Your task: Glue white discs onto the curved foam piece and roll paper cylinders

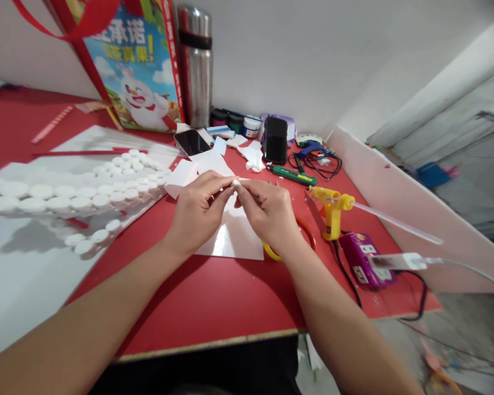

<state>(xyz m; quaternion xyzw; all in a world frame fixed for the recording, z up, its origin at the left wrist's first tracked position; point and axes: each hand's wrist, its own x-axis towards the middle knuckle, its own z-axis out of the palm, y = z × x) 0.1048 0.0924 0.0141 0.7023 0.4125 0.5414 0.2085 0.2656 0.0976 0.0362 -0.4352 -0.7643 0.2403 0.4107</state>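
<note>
Inspected worktop [214, 302], with clock centre taken at the fingertips and 12 towards the wall. Found left hand [200, 208] closed to a pinch, thumb against forefinger, on a small white piece [235, 183]. Found right hand [271, 208] likewise pinched on the same piece from the 3 o'clock side, fingertips nearly meeting. Located the piece at dial centre, above a glossy white sheet [230, 236] reaching to 6 o'clock. Could not determine its full shape, being mostly covered by fingers.

Noted at 5 o'clock, partly behind the right hand: ring handles [270, 252], yellow and orange. Recorded at 3 o'clock a yellow glue gun [333, 211] with clear stick protruding from its rear; at 4, a purple box [360, 258]. Observed a green cutter [294, 174] between 2 and 3, and a black handset [275, 140] between 1 and 2. Sighted a steel flask [198, 82] at 11. Logged rows of white discs [82, 198] at 9.
</note>
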